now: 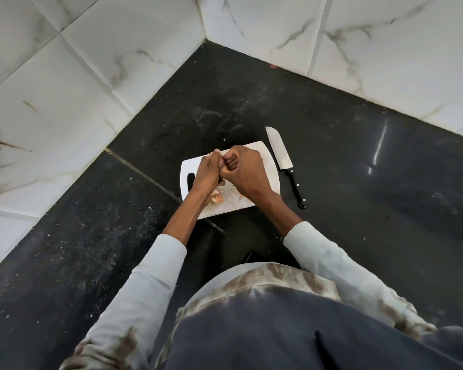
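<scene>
A white cutting board [262,202] lies on the black counter. Above it my left hand [207,174] and my right hand [245,172] meet, fingers curled round a small pale, purplish item held between them; most of it is hidden by the fingers. Thin orange-brown peel scraps [217,198] lie on the board under my left wrist. A knife [285,164] with a black riveted handle rests on the counter just right of the board, blade pointing away from me.
The black counter [358,169] sits in a corner of white marble-patterned tiled walls [78,89] at left and back. Small crumbs speckle the counter at left. Bare counter stretches to the right of the knife.
</scene>
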Demonstrator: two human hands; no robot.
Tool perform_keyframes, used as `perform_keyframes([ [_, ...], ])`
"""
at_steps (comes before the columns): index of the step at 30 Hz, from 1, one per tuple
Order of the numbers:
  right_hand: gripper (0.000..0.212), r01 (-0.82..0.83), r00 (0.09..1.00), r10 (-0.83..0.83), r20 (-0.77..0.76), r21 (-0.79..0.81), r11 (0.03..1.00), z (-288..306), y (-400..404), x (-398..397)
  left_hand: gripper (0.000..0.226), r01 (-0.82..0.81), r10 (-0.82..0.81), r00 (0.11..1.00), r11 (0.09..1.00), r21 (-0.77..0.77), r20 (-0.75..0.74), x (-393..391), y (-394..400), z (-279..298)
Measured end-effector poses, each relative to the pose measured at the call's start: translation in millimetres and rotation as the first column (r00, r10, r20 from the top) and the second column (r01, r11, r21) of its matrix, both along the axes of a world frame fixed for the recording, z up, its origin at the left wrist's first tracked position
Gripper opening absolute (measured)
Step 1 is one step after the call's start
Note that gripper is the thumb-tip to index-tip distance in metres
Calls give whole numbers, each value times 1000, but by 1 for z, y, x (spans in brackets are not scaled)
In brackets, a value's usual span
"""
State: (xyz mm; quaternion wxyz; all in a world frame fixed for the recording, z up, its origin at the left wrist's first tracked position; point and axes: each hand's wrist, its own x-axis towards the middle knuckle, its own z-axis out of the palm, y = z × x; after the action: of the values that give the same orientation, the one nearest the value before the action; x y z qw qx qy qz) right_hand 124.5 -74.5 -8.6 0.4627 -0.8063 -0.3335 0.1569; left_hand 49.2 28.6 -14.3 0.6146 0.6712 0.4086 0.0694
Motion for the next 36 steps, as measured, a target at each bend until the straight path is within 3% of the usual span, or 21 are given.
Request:
perform_keyframes([
  [5,14,4,999,-4,48,-3,1000,-1,2,-6,38,73,-75,997,996,-50,-33,-2,8,-2],
  [14,13,56,996,-57,66,25,998,-10,2,-11,38,-5,0,999,986,-169,-35,1,2,-9],
  [23,9,32,998,-27,-55,104,994,-16,-4,-2,38,-112,107,994,959,-261,-34,-1,0,-5],
  [32,15,9,989,11,-147,137,991,-11,-13,16,58,-107,119,993,912,-396,6,-1,4,-3],
  [36,14,-8,982,35,-186,146,989,-13,-12,15,49,-98,123,992,883,-460,24,-6,5,-6],
])
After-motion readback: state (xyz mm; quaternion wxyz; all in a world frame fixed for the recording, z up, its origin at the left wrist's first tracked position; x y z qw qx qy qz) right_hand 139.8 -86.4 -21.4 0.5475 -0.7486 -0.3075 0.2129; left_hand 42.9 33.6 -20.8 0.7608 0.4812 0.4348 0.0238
